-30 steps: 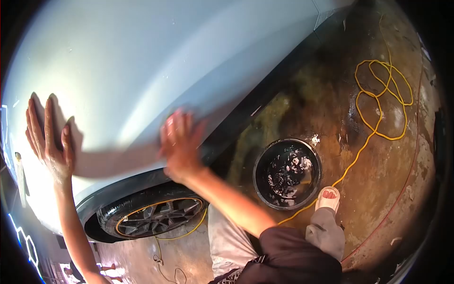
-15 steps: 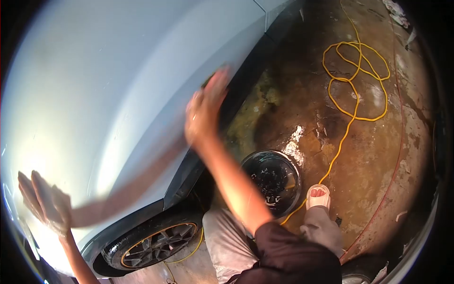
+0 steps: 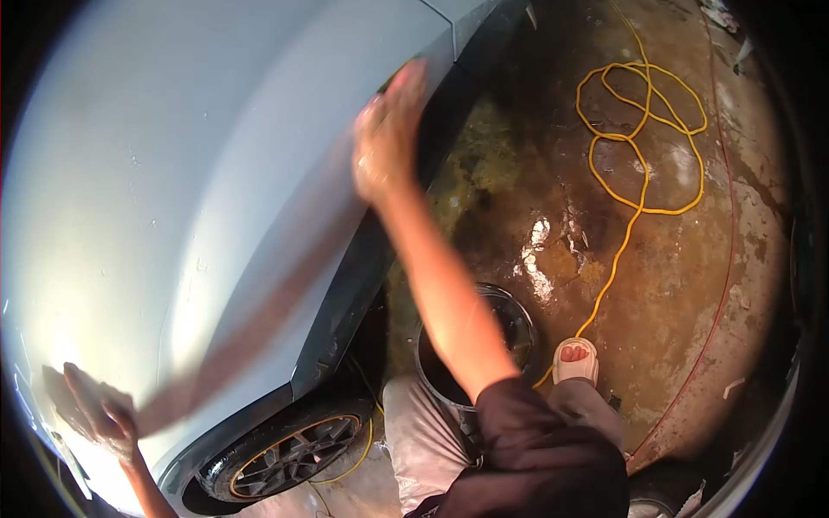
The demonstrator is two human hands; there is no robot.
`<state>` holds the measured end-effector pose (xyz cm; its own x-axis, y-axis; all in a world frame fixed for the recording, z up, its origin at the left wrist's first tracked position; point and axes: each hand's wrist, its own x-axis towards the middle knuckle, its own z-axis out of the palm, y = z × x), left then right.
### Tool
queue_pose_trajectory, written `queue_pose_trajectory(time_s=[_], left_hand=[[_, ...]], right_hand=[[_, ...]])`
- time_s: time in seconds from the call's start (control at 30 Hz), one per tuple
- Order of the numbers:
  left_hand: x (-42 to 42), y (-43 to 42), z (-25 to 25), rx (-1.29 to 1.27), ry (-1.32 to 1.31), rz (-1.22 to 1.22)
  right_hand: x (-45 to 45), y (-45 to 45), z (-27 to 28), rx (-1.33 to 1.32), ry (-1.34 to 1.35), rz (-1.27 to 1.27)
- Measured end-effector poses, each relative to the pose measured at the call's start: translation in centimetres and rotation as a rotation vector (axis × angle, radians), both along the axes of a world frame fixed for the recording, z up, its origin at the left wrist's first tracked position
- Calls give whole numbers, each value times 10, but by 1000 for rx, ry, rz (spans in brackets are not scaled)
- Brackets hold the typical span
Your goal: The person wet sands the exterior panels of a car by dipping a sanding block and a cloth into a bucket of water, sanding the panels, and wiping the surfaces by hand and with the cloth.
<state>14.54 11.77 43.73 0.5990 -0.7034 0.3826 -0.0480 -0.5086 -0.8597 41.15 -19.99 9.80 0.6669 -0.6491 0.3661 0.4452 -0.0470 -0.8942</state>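
Note:
The light silver-blue side of a car (image 3: 259, 112) fills the left of the view, with a few water drops on its paint. My right hand (image 3: 386, 142) lies wet against the lower body panel, fingers together over a thin pad. Only a yellow and dark edge of this sponge (image 3: 394, 76) shows past the fingers; the rest is hidden beneath them. At lower left, my left hand (image 3: 102, 413) rests on the car near the wheel arch, fingers stretched and holding nothing visible. A black bucket (image 3: 524, 321) stands below my right forearm, partly covered by it.
The car's wheel (image 3: 298, 453) is beside my knee. A yellow cord (image 3: 618, 259) loops across the wet, stained floor (image 3: 553, 173) and passes near my sandalled foot (image 3: 574, 358). A thin red line (image 3: 730, 250) runs along the floor at right.
My right hand has slid forward along the car panel, away from me, with the sponge under it. My left hand stays near the wheel arch, slightly lower in view. The view has shifted a little.

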Motion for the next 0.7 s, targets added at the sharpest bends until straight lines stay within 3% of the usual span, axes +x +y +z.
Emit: queue_pose_trajectory(time_s=[0.1,0.13,0.23,0.27,0.3,0.37,0.4,0.47,0.5,0.53,0.63,0.67,0.7], left_hand=[[4,-24,1,70,0,-64],[3,-23,2,57,9,-71],[-1,-11,9,192,-61,24],[-1,-13,9,167,-55,12],[-1,-15,7,162,-60,-4],[2,-9,7,122,-53,-30],[0,-10,9,112,-31,-42],[-2,-14,5,127,-70,-30],[-1,-15,5,125,-76,-40],[1,-17,4,128,-85,-59],[0,-12,5,118,-95,-67],[1,-11,4,94,-96,-77],[-1,-8,5,76,-99,-83]], right_hand=[[30,-54,2,137,33,118],[3,-17,12,77,59,31],[-152,163,25,-106,48,183],[-215,216,29,-345,147,412],[-259,250,14,-356,-98,350],[-223,171,46,-786,194,987],[-180,198,-11,-521,-33,187],[-86,83,15,-18,-24,35],[-33,47,-2,-44,44,0],[-14,23,0,128,17,25],[-79,95,24,91,46,9],[-133,152,32,-68,77,46],[-191,212,42,-91,-71,74]])
